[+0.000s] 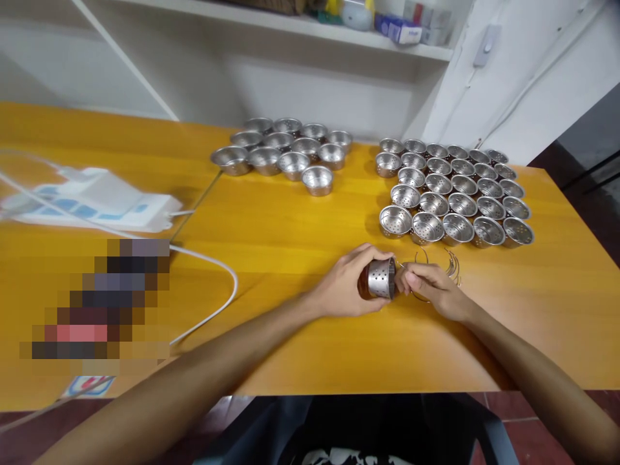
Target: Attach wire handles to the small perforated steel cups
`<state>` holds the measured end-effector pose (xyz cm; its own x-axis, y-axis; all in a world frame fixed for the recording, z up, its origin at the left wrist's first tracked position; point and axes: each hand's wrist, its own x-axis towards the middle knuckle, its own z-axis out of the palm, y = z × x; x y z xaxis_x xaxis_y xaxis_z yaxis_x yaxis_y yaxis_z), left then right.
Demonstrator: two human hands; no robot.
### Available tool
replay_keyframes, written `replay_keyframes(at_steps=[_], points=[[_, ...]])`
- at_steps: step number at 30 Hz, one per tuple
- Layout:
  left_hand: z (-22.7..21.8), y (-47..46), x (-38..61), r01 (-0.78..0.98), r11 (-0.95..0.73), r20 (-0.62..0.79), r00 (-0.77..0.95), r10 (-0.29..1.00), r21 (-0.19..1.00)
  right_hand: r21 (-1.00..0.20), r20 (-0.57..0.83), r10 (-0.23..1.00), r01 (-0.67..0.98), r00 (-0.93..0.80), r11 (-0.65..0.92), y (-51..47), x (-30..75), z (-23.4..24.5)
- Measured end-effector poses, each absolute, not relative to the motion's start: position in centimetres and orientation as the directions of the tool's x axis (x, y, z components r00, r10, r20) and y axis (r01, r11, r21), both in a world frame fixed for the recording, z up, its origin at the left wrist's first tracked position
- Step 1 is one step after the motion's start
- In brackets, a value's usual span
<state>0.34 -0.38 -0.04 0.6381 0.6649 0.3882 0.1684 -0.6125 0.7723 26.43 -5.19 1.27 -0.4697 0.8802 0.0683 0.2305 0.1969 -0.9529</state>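
My left hand (346, 284) is wrapped round a small perforated steel strainer cup (381, 278), held on its side just above the yellow table (290, 226). My right hand (431, 290) pinches at the cup's rim, its fingers pressed together on a thin wire handle (417, 298) that curves below the cup. A few more loose wire handles (453, 266) lie on the table just behind my right hand.
Several rows of strainer cups (455, 197) stand at the back right, another cluster (285, 152) at the back middle. A white and blue device (94, 200) with a white cable (213, 271) lies on the left. A blurred-out patch covers the left front. A shelf runs along the wall.
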Motion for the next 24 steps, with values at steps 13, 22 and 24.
replay_keyframes(at_steps=[13, 22, 24], points=[[-0.1, -0.3, 0.7, 0.119, -0.679, 0.46, 0.65, 0.605, 0.724, -0.964, 0.041, 0.852, 0.202, -0.521, 0.17, -5.0, 25.1, 3.1], [0.0, -0.4, 0.6, 0.099, -0.644, 0.438, 0.655, 0.616, 0.759, -0.979, -0.003, 0.869, 0.178, -0.495, 0.098, -4.9, 24.9, 3.3], [0.0, -0.4, 0.6, 0.105, -0.652, 0.44, 0.656, 0.613, 0.751, -0.983, -0.014, 0.868, 0.165, -0.497, 0.079, -4.9, 24.9, 3.3]])
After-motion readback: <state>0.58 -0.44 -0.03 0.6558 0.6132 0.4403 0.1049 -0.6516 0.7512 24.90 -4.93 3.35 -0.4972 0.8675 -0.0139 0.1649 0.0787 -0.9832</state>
